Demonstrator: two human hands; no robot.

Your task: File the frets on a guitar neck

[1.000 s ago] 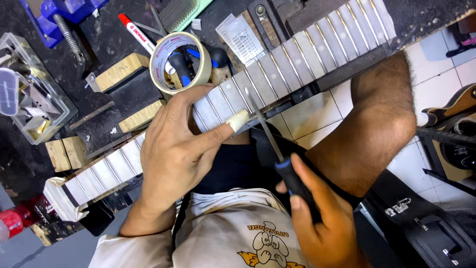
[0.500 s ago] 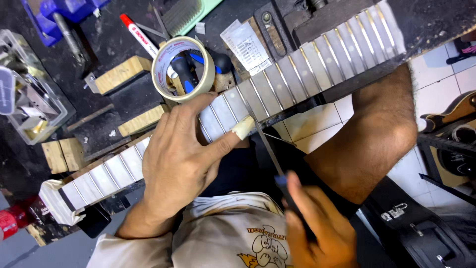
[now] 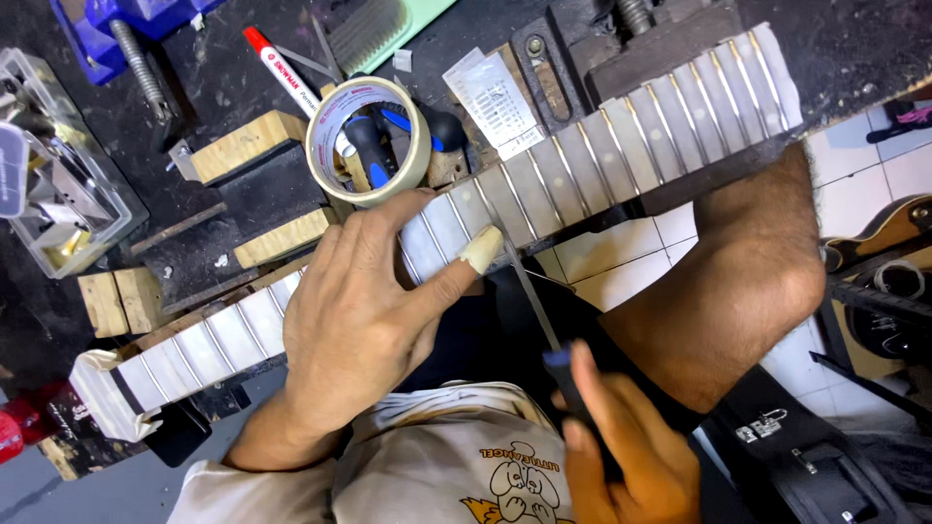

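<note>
Two hands work on a guitar neck (image 3: 582, 160) that runs slantwise across the dark bench (image 3: 243, 209), its face covered in pale tape between metal frets. The left hand (image 3: 359, 325) lies flat on the middle of the neck, fingers spread and pressing down, not curled around anything; the thumb (image 3: 456, 272), its tip wrapped in pale tape, reaches out along the near edge of the neck. The right hand (image 3: 626, 456) is closed around the dark blue handle of a thin file (image 3: 532, 306), whose blade slants up so that its tip meets the neck edge just beside the taped thumb tip.

Just past the left fingertips stands a roll of tape (image 3: 369, 141), with blue-handled tools showing through its hole. Wooden blocks (image 3: 248, 146) lie to the left of the roll, a red marker (image 3: 282, 73) beyond it, and a clear plastic box (image 3: 53, 175) sits at the far left. A bare knee (image 3: 752, 281) rises under the neck's right part, above white floor tiles (image 3: 612, 257).
</note>
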